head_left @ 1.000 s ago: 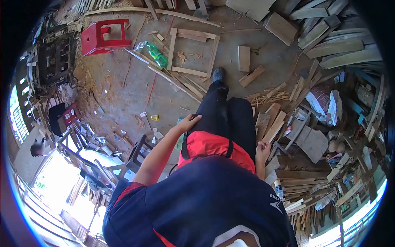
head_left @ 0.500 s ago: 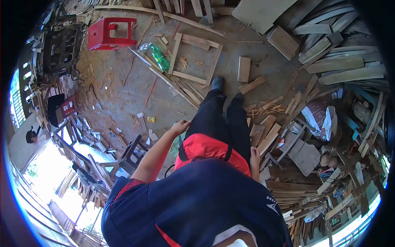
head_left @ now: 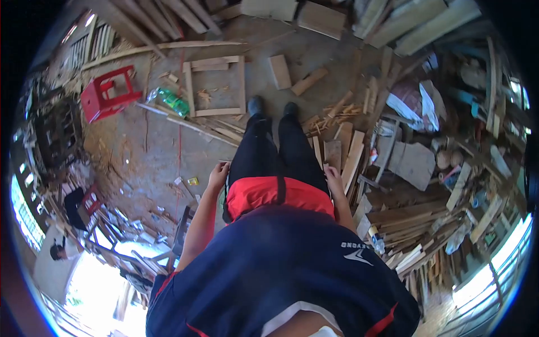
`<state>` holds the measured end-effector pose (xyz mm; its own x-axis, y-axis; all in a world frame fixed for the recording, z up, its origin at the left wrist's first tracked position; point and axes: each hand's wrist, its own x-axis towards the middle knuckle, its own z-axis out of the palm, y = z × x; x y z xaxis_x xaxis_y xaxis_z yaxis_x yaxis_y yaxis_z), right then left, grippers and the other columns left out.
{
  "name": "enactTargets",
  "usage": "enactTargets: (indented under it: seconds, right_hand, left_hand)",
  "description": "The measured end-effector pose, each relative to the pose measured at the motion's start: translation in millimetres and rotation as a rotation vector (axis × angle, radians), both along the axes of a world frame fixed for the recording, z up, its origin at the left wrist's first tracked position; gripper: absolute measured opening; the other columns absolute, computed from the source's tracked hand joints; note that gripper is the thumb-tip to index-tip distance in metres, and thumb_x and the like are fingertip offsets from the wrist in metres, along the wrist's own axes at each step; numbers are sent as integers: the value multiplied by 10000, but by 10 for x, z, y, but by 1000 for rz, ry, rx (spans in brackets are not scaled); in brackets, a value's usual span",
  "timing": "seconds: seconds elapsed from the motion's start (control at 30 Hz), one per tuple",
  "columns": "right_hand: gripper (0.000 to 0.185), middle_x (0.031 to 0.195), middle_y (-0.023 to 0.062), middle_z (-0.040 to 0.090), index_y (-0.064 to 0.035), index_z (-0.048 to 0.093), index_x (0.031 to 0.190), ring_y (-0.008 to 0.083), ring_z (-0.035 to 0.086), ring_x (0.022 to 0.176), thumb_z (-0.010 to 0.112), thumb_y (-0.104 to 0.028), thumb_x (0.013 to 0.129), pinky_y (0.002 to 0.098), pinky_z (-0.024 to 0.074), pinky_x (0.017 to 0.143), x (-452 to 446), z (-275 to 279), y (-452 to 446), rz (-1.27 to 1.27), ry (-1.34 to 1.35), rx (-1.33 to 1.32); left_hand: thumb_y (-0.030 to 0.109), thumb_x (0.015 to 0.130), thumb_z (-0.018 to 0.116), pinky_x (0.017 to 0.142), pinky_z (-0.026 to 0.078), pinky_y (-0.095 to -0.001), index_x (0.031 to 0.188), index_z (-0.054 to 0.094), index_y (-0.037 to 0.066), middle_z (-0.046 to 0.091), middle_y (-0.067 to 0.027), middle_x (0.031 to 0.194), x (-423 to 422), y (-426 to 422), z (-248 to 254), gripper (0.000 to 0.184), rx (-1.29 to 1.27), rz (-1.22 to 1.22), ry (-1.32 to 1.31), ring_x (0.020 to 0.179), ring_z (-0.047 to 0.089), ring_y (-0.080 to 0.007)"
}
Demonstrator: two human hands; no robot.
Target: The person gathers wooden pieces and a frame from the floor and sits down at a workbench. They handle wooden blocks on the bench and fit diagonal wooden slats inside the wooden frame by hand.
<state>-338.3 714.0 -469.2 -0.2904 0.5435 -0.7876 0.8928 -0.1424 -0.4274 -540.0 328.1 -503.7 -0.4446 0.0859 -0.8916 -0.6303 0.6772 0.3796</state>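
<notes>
The person stands on a littered workshop floor (head_left: 213, 42), both arms lowered beside a red waist bag (head_left: 264, 196) worn over black trousers (head_left: 252, 149). The left hand (head_left: 218, 176) is near the left thigh with its fingers bent; whether it grips anything cannot be told. The right hand (head_left: 333, 176) is beside the right hip, fingers curled, its grip equally unclear. Beyond the boots (head_left: 256, 105), a rectangular wooden frame (head_left: 243, 84) lies flat, with a green plastic bottle (head_left: 173, 102) and a red plastic stool (head_left: 91, 103) to its left. Two wooden blocks (head_left: 279, 72) lie to its right, and another person (head_left: 58, 251) is at the far left.
</notes>
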Motion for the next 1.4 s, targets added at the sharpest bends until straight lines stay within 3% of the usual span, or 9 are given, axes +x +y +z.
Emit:
enactTargets:
  seconds: [0.2, 0.27, 0.4, 0.6, 0.9, 1.03, 1.1, 1.23, 1.4]
  right_hand:
    - [460, 870, 105, 643, -10, 639, 928, 189, 597, 826, 634, -454, 810, 303, 457, 755, 132, -250, 283, -104, -45, -73]
    - [484, 739, 53, 622, -51, 655, 807, 161, 599, 713, 661, -532, 758, 290, 466, 614, -252, 91, 388, 135, -269, -266]
    - [537, 688, 86, 627, -45, 660, 739, 192, 613, 677, 694, -579, 689, 313, 483, 641, -483, -71, 343, 398, -236, -86]
    - [466, 746, 121, 655, -21, 666, 802, 253, 638, 715, 693, -480, 725, 348, 492, 665, -654, -1721, 460, 315, -219, 26]
    - [418, 1042, 207, 608, -25, 565, 1032, 355, 578, 991, 566, -381, 813, 478, 461, 796, -504, -4712, 1472, 160, -565, 466]
    - [489, 1187, 201, 509, -52, 490, 1160, 349, 467, 1145, 564, -395, 819, 537, 381, 871, -599, -5396, 1836, 102, -836, 655]
    - [534, 1187, 184, 477, -57, 469, 1192, 337, 411, 1172, 567, -429, 821, 564, 311, 911, -518, -5773, 2013, 35, -878, 1159]
    - [591, 1140, 192, 500, -26, 457, 1208, 356, 456, 1092, 584, -441, 807, 509, 346, 883, -562, -6002, 2229, -268, -726, 1069]
    - [585, 1111, 258, 486, 8, 437, 1212, 395, 495, 1007, 594, -391, 814, 477, 400, 847, -494, -6186, 2250, -171, -560, 1359]
  left_hand:
    - [409, 910, 510, 790, 451, -307, 1077, 584, -27, 638, -169, 927, 335, 129, 314, 473, 18, -34, 99, 866, 595, -200]
    - [426, 904, 519, 799, 442, -305, 1071, 582, -35, 631, -168, 912, 281, 260, 389, 494, 97, -26, 143, 866, 583, -199]
    - [477, 873, 556, 807, 443, -313, 1085, 569, -39, 627, -163, 927, 107, 571, 575, 559, -60, -198, 34, 880, 576, -207]
    - [575, 700, 688, 927, 424, -401, 1351, 290, -48, 528, -279, 1184, -62, 1015, -277, 985, -177, -516, -15, 1104, 536, -373]
    - [349, 627, 797, 1022, 323, -412, 1370, 257, -38, 408, -260, 1301, -771, 1678, -1274, 997, 58, -491, 295, 1220, 404, -369]
    - [371, 648, 747, 1049, 265, -424, 1335, 342, -42, 364, -245, 1359, -1056, 1650, -1735, 898, 186, -379, 364, 1258, 369, -339]
    - [427, 646, 731, 1060, 242, -440, 1348, 326, -32, 324, -240, 1396, -1105, 1583, -1961, 932, 255, -349, 474, 1280, 341, -344]
    - [579, 732, 632, 1056, 264, -422, 1394, 239, -32, 325, -186, 1393, -1157, 1660, -2265, 983, 293, -278, 605, 1262, 351, -285]
    - [605, 731, 618, 993, 355, -439, 1365, 294, -27, 391, -179, 1333, -1232, 1508, -2692, 951, 333, -4, 687, 1183, 431, -287]
